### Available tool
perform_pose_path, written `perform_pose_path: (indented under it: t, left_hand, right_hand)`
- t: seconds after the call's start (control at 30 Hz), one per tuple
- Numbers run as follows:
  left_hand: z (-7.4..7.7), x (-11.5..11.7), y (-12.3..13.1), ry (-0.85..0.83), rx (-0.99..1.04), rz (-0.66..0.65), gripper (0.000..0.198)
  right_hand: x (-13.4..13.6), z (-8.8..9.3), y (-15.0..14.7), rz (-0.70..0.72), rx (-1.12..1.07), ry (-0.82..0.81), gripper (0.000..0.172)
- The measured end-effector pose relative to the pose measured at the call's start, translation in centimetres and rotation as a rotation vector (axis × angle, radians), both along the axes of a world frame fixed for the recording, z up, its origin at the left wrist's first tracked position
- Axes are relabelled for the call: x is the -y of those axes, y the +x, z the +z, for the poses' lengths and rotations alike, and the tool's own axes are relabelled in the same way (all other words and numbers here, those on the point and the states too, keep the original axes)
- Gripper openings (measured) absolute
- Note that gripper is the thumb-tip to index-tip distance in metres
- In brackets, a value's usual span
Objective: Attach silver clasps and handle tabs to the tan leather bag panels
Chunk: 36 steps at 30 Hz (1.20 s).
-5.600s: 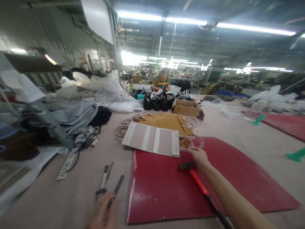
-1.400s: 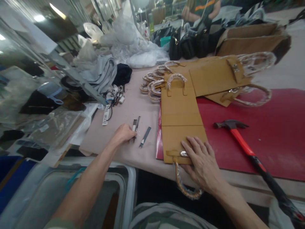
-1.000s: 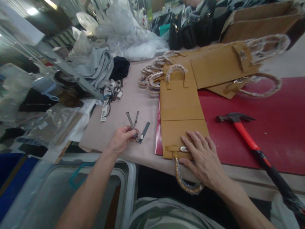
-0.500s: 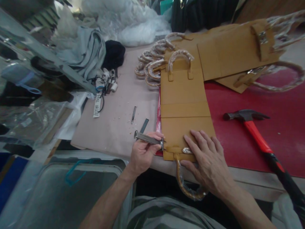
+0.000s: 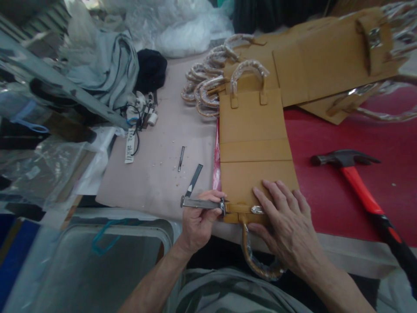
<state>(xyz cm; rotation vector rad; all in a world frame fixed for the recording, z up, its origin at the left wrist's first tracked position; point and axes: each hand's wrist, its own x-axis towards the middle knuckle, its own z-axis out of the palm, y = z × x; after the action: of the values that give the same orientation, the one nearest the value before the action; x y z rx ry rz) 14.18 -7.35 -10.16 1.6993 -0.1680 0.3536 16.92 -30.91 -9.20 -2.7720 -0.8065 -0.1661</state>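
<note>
My left hand is closed around a steel leather punch, held nearly level. Its crosspiece end meets the left edge of a strap on a tan leather bag piece. Spread over the lower right of that piece, my right hand lies flat, fingers apart, beside a film-wrapped metal clasp. A plastic-wrapped handle hangs off the table's front edge below it. Another wrapped handle stands at the piece's far end.
A claw hammer rests on the red mat at right. More tan bag pieces are piled behind. Left of my work lie a dark flat strip, a thin metal rod and a white tag. A pale bin stands below.
The punch has tilted to nearly level, its crosspiece now up against the strap's edge. My right hand stays on the leather. The whole view has shifted slightly.
</note>
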Motion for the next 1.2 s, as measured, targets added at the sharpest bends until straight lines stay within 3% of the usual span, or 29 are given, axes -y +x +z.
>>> perform_pose_path:
  t: [0.2, 0.63, 1.2]
  left_hand:
    - [0.07, 0.38, 0.61, 0.03, 0.006, -0.036, 0.01]
    - [-0.79, 1.01, 0.54, -0.052, 0.01, 0.069, 0.008]
    - [-0.62, 1.01, 0.76, 0.048, 0.097, 0.002, 0.011]
  right_hand:
    - [-0.04, 0.07, 0.24, -0.002, 0.007, 0.007, 0.057]
    - [-0.14, 0.13, 0.49, -0.008, 0.011, 0.032, 0.058]
    - [-0.09, 0.13, 0.33, -0.021, -0.007, 0.062, 0.061]
